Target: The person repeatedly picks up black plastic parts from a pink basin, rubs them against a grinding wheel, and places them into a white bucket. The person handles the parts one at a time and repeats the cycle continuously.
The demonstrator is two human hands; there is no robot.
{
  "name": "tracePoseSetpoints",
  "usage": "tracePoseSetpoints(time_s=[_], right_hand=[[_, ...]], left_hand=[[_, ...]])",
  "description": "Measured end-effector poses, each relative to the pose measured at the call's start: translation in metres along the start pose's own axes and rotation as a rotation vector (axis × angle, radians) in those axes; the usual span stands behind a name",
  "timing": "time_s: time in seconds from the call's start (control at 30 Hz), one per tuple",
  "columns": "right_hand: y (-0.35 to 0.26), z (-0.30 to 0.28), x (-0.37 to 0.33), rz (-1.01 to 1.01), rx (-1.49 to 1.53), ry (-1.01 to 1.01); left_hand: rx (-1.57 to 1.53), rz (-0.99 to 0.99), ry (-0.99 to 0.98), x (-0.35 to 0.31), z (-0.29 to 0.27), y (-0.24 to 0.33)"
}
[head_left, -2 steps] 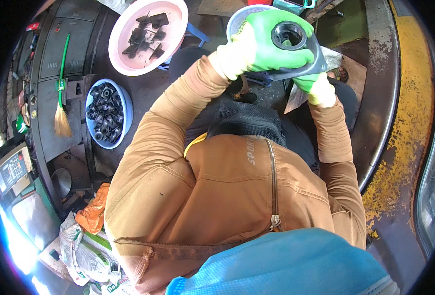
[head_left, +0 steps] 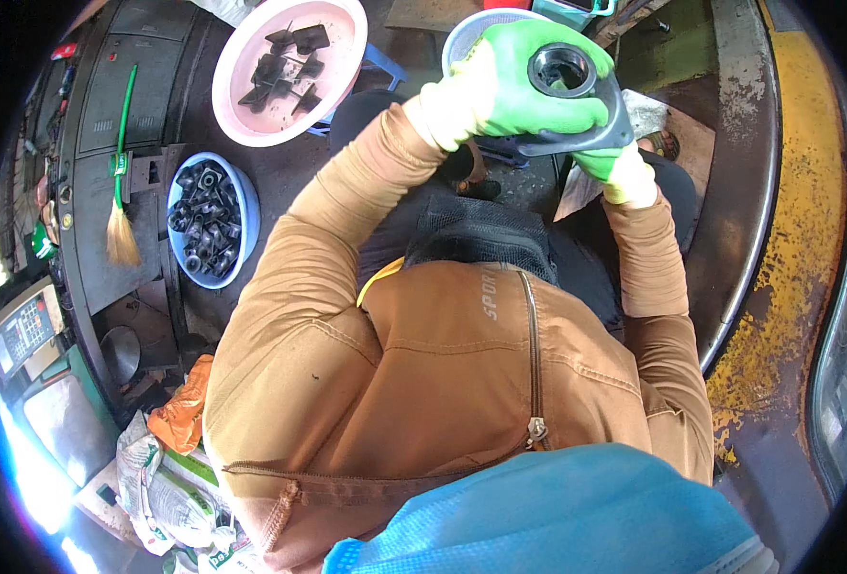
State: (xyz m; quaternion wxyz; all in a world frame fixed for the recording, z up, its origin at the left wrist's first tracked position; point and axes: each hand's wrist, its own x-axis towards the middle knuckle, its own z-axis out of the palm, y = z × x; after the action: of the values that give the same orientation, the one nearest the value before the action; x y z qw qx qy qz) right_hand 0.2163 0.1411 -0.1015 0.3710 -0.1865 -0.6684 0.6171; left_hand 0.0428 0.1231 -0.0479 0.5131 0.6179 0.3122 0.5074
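Note:
A black moulded part that looks like rubber (head_left: pixel 609 122), with a round collar at one end and a flared, flat-edged base, is held up at the top of the view. My left hand (head_left: pixel 524 81), in a green glove with a pale cuff, wraps round it just below the collar. Beneath the flared base is my right hand (head_left: pixel 607 165), gloved the same way and closed against the part, its fingertips largely hidden behind it. Behind the left hand, a pale blue basin (head_left: pixel 455 46) is partly covered.
Several flared black pieces lie in a pink basin (head_left: pixel 235 113) at upper left. Below it, a light blue tub (head_left: pixel 249 215) holds many black parts. A green-handled broom (head_left: pixel 120 163) leans on grey cabinets. Sacks (head_left: pixel 170 493) lie at lower left; a worn yellow machine edge (head_left: pixel 792 239) runs along the right.
The black part has tilted slightly in my hands, its flared base shifting a little. My right hand has moved very slightly with it, while the left keeps its grip.

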Motion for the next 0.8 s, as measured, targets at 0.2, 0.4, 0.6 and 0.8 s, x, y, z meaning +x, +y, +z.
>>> tracePoseSetpoints(time_s=[0.2,0.4,0.6,0.8], right_hand=[[0.015,0.009,-0.001,0.06,-0.04,-0.12],[0.004,0.005,0.025,-0.202,-0.161,0.203],[0.0,0.014,0.015,-0.237,-0.318,0.412],[-0.018,0.013,0.01,-0.159,-0.402,0.35]], left_hand=[[-0.036,-0.075,-0.503,0.014,-0.03,-0.004],[0.204,0.042,-0.269,0.036,-0.039,0.007],[0.223,0.405,0.354,0.022,0.018,-0.017],[0.264,0.565,0.145,0.02,0.01,-0.01]])
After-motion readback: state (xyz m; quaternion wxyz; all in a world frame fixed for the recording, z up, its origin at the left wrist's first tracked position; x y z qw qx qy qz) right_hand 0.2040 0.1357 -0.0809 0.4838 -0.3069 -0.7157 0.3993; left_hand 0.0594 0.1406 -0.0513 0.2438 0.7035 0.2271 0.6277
